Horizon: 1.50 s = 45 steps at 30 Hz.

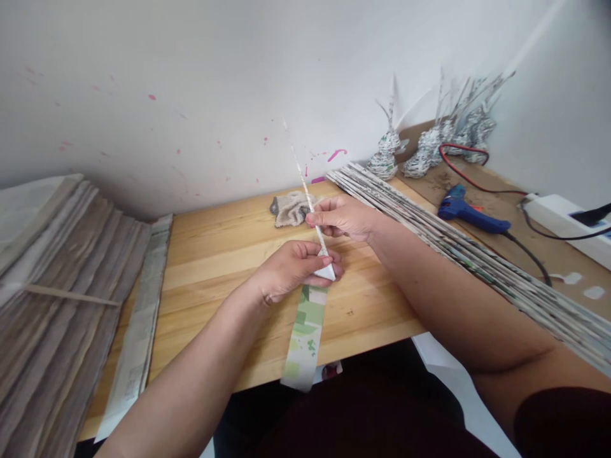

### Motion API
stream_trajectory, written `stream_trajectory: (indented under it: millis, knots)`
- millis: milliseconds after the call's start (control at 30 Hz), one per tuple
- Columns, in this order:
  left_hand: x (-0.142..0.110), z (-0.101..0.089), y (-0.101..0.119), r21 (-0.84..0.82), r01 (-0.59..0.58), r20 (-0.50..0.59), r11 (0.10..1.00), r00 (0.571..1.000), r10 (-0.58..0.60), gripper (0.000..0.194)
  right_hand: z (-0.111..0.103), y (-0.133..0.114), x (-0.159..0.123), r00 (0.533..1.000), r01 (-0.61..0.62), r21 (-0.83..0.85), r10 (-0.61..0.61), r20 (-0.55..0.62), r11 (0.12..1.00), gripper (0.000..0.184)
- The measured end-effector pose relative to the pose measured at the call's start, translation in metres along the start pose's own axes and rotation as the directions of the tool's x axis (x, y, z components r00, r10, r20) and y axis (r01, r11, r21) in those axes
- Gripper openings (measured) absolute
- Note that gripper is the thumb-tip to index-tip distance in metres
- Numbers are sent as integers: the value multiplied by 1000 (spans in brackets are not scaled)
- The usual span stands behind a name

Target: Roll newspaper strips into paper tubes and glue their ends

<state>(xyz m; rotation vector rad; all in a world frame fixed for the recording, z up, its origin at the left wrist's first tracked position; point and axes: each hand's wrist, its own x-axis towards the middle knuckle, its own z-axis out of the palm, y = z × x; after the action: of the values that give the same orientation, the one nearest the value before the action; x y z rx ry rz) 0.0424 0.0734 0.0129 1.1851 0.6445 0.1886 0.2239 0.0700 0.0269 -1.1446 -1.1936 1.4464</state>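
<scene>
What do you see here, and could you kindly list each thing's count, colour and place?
table: one, light wood, centre
wall: one, white splashed pink, behind
thin paper tube: one, whitish, slanting up at centre
paper strip: one, white and green, overhanging the front edge
cloth: one, greyish, back of table
paper sticks: many, whitish, right of centre
woven paper figures: several, whitish, back right
cardboard: one, brown, right
glue gun: one, blue, on the cardboard
power strip: one, white, far right
cords: at least two, red and black, right
paper stack: one, grey-brown, left
newsprint strips: count unclear, pale, beside the stack
left hand: one, bare, holding the tube's lower end
right hand: one, bare, holding the tube higher up
</scene>
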Motion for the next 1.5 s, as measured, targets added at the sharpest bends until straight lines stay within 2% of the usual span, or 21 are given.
stream_trajectory:
  millis: [67,200,267,767,867,933,1000,1300,1500]
  knots:
    - [0,-1,0,-15,2,14,1000,1000,-2,28,-2,0,-1,999,14,4,-14,31,1000,35]
    - [-1,-4,2,-21,8,36,1000,999,-7,30,-8,0,-3,975,0,-7,1,223,1000,35]
    - [-1,-4,3,-17,-1,49,1000,999,2,30,-11,0,-3,962,-12,-10,14,273,1000,34]
    - [0,-4,0,-35,-4,85,999,996,7,28,-7,7,1,993,-13,-55,20,116,998,34]
    - [-3,-3,4,-44,14,107,999,994,-9,28,-9,4,-2,978,-23,7,21,208,1000,33]
    - [-5,-3,7,-67,21,147,998,989,-11,29,-11,4,-4,947,-49,24,39,319,999,34]
    - [-6,-4,8,-95,22,174,995,985,-6,30,-13,6,-4,928,-63,9,55,369,998,34]
    - [0,-6,2,-118,-28,166,993,985,47,28,-10,10,1,977,-32,-30,37,211,999,40]
    - [0,-2,3,-92,-24,58,995,998,30,30,2,8,2,998,24,-67,-20,57,997,40]
